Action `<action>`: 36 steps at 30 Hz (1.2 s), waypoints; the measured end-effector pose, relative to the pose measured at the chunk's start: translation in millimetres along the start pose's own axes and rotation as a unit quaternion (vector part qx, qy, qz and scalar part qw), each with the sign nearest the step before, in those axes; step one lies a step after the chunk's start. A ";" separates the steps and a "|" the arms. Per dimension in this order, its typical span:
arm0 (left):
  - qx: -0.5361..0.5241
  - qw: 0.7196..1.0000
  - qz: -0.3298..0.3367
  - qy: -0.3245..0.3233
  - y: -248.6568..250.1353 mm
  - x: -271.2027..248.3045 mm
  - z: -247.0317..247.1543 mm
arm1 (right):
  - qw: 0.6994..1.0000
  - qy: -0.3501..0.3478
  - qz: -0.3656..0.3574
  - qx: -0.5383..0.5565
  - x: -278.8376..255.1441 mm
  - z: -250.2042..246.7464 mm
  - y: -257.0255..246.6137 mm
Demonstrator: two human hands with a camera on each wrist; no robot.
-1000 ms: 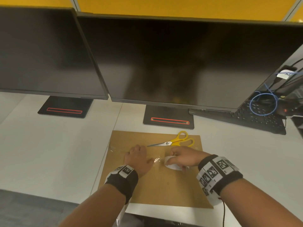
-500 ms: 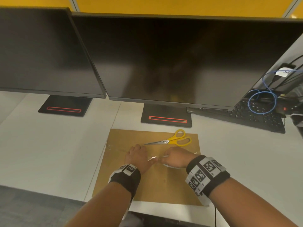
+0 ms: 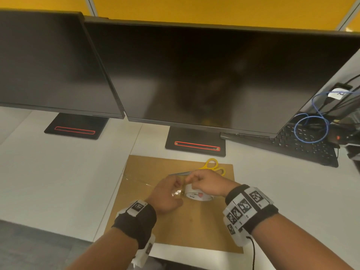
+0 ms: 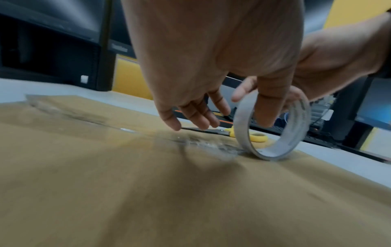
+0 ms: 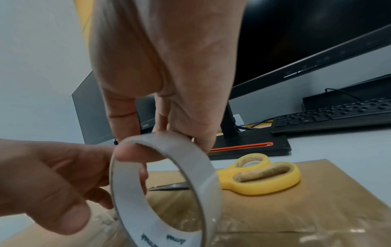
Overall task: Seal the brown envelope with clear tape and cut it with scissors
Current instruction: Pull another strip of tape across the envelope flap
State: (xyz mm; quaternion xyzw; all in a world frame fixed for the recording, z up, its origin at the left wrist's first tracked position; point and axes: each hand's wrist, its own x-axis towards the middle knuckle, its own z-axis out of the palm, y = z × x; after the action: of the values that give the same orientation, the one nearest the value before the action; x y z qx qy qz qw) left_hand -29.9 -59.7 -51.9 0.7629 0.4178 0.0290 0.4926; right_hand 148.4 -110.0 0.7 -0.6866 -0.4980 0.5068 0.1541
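Note:
The brown envelope (image 3: 175,227) lies flat on the white desk. A strip of clear tape (image 3: 140,182) runs across it from its left edge to the tape roll (image 3: 196,195), and is crinkled near the roll. My right hand (image 3: 194,179) grips the roll from above, holding it on edge on the envelope (image 5: 317,192). My left hand (image 3: 175,190) hovers just left of the roll (image 4: 243,127), thumb against it, other fingers hanging loose over the strip (image 4: 207,145). Yellow-handled scissors (image 3: 212,166) lie on the envelope just beyond my hands, untouched.
Two dark monitors (image 3: 214,78) stand close behind, their black stand bases (image 3: 194,144) just beyond the envelope. A black keyboard (image 3: 303,147) and a blue cable loop (image 3: 311,129) sit at the right. The envelope overhangs the desk's near edge (image 3: 171,254).
My left hand has lifted off the envelope, where it pressed the tape, and moved to the roll. My right hand has tipped the roll up on edge.

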 end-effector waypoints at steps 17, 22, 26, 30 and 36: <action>-0.100 0.978 -0.077 0.165 2.6 5.8 7.5 | 0.951 0.151 -0.046 -0.265 25.1 -36.0 73.0; -0.088 0.975 -0.081 0.186 -1.8 9.9 8.8 | 0.919 0.168 -0.104 -0.341 30.4 -34.8 85.9; -0.080 0.980 -0.048 0.175 2.7 11.2 6.6 | 0.922 0.136 -0.135 -0.335 29.5 -29.7 79.2; -0.096 0.980 -0.026 0.173 11.7 15.0 8.1 | 0.927 0.088 -0.119 -0.344 26.6 -30.1 68.8; -0.069 0.984 -0.040 0.161 4.6 22.3 6.3 | 0.955 0.077 -0.063 -0.279 9.2 -27.7 64.0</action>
State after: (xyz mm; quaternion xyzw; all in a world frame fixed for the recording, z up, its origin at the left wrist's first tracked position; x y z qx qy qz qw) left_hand -9.7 -50.2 -59.8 0.6952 0.5185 0.1605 0.4713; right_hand 205.6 -123.3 -38.0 -0.7064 -0.6481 0.2831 0.0258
